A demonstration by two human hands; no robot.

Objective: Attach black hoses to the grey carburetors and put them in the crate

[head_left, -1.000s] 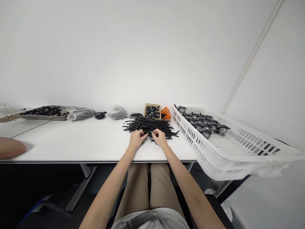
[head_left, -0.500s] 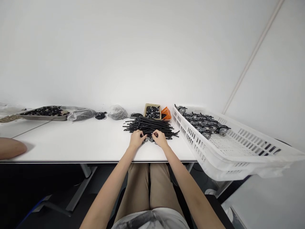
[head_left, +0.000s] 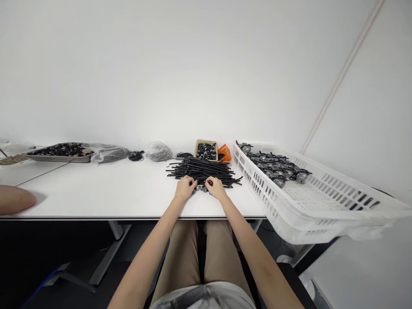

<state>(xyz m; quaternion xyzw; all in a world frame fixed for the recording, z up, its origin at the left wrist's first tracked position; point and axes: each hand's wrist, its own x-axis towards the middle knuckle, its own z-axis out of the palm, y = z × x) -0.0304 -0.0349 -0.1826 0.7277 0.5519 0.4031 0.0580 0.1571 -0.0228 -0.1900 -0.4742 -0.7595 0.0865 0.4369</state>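
Observation:
Both of my hands rest at the near edge of a pile of black tubes [head_left: 202,168] on the white table. My left hand [head_left: 185,187] has its thumb and fingers curled together at the pile's front. A short gap to the right, my right hand [head_left: 215,187] is curled in a pinch. Whatever the fingertips hold is too small to make out. Several small grey round parts [head_left: 201,188] lie between and just below the hands, partly covered by them.
A white perforated crate [head_left: 273,201] holding grey parts with black tubes stands at the right. Behind the pile are a cream bin [head_left: 206,141] and an orange basket [head_left: 227,151]. Plastic bags [head_left: 159,152] and a metal tray [head_left: 61,159] lie leftward. Another person's arm [head_left: 16,200] rests at left.
My hands stay almost in place, with slight finger movement; more of the grey round parts shows between them. My knees have moved apart.

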